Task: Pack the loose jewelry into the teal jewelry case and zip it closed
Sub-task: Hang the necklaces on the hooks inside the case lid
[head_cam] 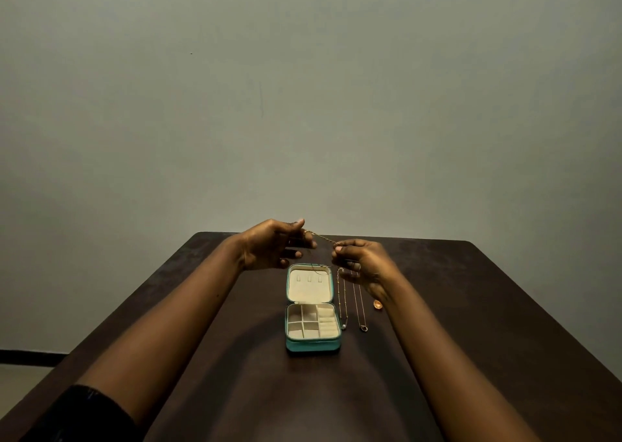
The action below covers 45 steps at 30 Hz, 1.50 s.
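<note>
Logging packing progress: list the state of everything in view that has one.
teal jewelry case: unzipped, lid open, compartments look empty.
gold chain: off the table, stretched between both hands.
left hand: pinches one chain end.
right hand: pinches the other end.
necklace beside case: laid straight on table, unpacked.
outer necklace: same.
small orange piece: on table, unpacked.

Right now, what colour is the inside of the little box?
Cream lining inside the teal case, best seen in the head view.

There is one teal jewelry case (313, 345), one lifted chain (323, 238), two necklaces (342, 303) lying on the counter (471, 307), and one small orange piece (377, 304).
</note>
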Tool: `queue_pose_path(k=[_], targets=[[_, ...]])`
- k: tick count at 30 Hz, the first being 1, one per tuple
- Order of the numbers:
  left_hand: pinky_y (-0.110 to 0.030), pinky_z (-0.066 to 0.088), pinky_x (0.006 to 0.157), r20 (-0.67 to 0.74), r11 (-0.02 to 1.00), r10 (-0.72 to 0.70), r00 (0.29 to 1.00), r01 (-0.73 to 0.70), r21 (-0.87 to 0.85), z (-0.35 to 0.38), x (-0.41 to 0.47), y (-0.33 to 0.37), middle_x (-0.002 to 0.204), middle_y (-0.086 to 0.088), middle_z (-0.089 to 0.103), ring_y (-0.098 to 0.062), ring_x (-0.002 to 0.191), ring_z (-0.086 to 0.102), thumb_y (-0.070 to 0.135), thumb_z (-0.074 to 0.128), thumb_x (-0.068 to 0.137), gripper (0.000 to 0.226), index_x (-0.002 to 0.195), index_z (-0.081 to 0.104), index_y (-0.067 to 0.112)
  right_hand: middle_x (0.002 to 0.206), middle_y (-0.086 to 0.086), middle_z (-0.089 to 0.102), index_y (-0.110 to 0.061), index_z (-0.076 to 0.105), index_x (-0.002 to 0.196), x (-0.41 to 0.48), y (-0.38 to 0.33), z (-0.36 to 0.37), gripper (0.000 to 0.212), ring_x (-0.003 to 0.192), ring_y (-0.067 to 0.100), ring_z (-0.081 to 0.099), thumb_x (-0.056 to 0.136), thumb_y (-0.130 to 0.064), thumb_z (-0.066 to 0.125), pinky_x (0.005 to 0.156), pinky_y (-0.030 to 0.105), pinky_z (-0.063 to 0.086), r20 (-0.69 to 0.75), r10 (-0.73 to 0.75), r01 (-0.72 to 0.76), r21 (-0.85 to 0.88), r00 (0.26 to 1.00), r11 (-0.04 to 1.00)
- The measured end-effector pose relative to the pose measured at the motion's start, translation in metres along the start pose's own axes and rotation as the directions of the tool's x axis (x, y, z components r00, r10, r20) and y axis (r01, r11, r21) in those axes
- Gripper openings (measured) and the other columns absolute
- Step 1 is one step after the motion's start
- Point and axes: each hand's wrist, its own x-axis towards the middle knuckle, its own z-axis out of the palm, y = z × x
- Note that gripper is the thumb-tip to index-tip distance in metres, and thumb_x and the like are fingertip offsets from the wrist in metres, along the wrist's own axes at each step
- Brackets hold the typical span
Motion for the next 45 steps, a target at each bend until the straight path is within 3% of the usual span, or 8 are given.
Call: queue_pose_path(k=[5,10,21,25,31,34,37,45], targets=[[-0.035,0.034,0.083,-0.073,0.998,0.05,0.996,-0.052,-0.033,-0.005,0.008,-0.008,0.098,0.006,0.069,-0.014,0.104,0.057,0.03,0.042,0.096,0.029,0.08,0.064,0.023,0.074,0.002,0.065,-0.013,0.062,0.08,0.007,0.013,0.004,0.014,0.071,0.015,0.062,0.087,-0.002,0.056,0.073,0.032,0.044,-0.048,0.068,-0.067,0.037,0.996,0.997],[-0.036,0.039,0.099,-0.089,0.973,0.126,0.988,-0.14,-0.183,-0.006,0.022,-0.016,0.084,0.001,0.067,-0.016,0.094,0.064,0.02,0.042,0.097,0.024,0.085,0.062,0.016,0.073,0.003,0.065,-0.014,0.06,0.078,0.014,0.025,0.01,0.015,0.068,0.015,0.061,0.088,-0.002,0.055,0.064,0.029,0.044,-0.06,0.124,-0.12,0.065,0.99,0.991],[-0.024,0.049,0.077,-0.065,0.973,0.147,0.987,-0.156,-0.169,-0.006,0.051,-0.031,0.076,0.0,0.055,-0.01,0.07,0.054,0.015,0.038,0.099,0.024,0.092,0.061,0.009,0.068,0.008,0.061,-0.008,0.056,0.073,0.029,0.057,0.021,0.017,0.059,0.016,0.059,0.086,0.002,0.052,0.052,0.024,0.044,-0.125,0.196,-0.195,0.019,0.973,0.981],[-0.018,0.046,0.064,-0.052,0.993,0.117,0.992,-0.116,0.019,-0.007,0.059,-0.034,0.074,0.0,0.052,-0.008,0.063,0.049,0.011,0.036,0.1,0.024,0.089,0.058,0.009,0.074,0.007,0.061,-0.009,0.056,0.072,0.038,0.061,0.022,0.018,0.064,0.015,0.057,0.081,0.007,0.059,0.045,0.021,0.044,-0.113,0.183,-0.19,-0.058,0.977,0.98],[-0.022,0.041,0.064,0.017,0.987,0.076,0.997,-0.077,0.14,-0.012,0.065,-0.029,0.07,-0.001,0.048,-0.008,0.059,0.044,0.009,0.034,0.1,0.029,0.08,0.056,0.011,0.095,0.013,0.065,0.004,0.063,0.106,0.055,0.05,0.032,0.033,0.09,0.022,0.062,0.075,0.014,0.063,0.081,0.03,0.052,-0.085,-0.094,0.077,-0.185,0.992,0.98],[-0.022,0.036,0.06,0.002,0.977,0.057,0.998,-0.057,0.205,-0.014,0.065,-0.028,0.067,0.001,0.048,-0.008,0.058,0.04,0.01,0.037,0.099,0.026,0.082,0.057,0.01,0.077,0.008,0.065,0.002,0.061,0.101,0.059,0.043,0.038,0.033,0.07,0.012,0.065,0.077,0.021,0.05,0.063,0.016,0.053,-0.055,-0.116,0.116,0.008,0.992,0.993],[-0.023,0.032,0.058,-0.008,0.97,0.054,0.999,-0.051,0.238,-0.019,0.067,-0.031,0.066,0.0,0.047,-0.008,0.058,0.039,0.009,0.038,0.098,0.025,0.082,0.058,0.01,0.068,0.009,0.064,-0.004,0.062,0.085,0.061,0.04,0.039,0.023,0.056,0.012,0.063,0.081,0.015,0.049,0.057,0.021,0.052,-0.029,-0.039,0.041,0.088,0.999,0.995],[-0.02,0.033,0.051,-0.133,0.95,0.029,0.991,0.014,0.311,-0.025,0.072,-0.05,0.064,-0.001,0.049,-0.008,0.056,0.039,0.008,0.05,0.093,0.02,0.08,0.065,0.006,0.056,0.01,0.049,0.004,0.062,0.069,0.073,0.054,0.041,0.018,0.038,0.008,0.036,0.078,0.012,0.049,0.036,0.016,0.027,-0.177,0.102,-0.103,0.004,0.979,0.995]])
